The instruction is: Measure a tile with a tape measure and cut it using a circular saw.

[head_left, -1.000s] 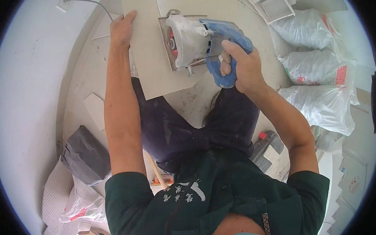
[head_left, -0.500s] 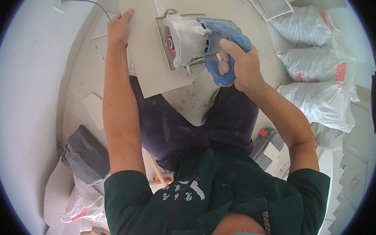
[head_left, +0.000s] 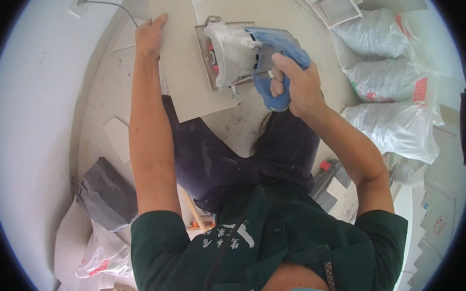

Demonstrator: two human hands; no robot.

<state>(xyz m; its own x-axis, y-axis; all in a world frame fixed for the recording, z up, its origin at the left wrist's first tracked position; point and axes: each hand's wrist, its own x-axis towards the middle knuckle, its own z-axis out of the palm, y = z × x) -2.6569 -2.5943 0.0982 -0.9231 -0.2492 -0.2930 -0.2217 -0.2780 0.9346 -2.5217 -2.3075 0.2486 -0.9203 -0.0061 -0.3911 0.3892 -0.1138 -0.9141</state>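
A flat beige tile (head_left: 182, 69) lies in front of me, its near corner over my left thigh. My left hand (head_left: 149, 39) is closed on its left edge, thumb on top; the fingers below are hidden. My right hand (head_left: 301, 86) wraps round the blue rear handle of a dusty handheld circular saw (head_left: 233, 56). The saw's metal base plate rests on the tile, beside a straight line that runs away from me toward the far side. A reddish disc shows in the guard; the cutting edge is out of sight.
Several stuffed white plastic bags (head_left: 393, 130) line the right side, with a white louvred panel (head_left: 333, 8) beyond them. At left lie a tile offcut (head_left: 118, 139) and a dark bag (head_left: 105, 195) near the wall. A grey cable (head_left: 107, 2) hangs from a wall socket.
The saw and my right hand have shifted slightly toward me. The tile and my left hand stay almost where they were, with my grip unchanged.
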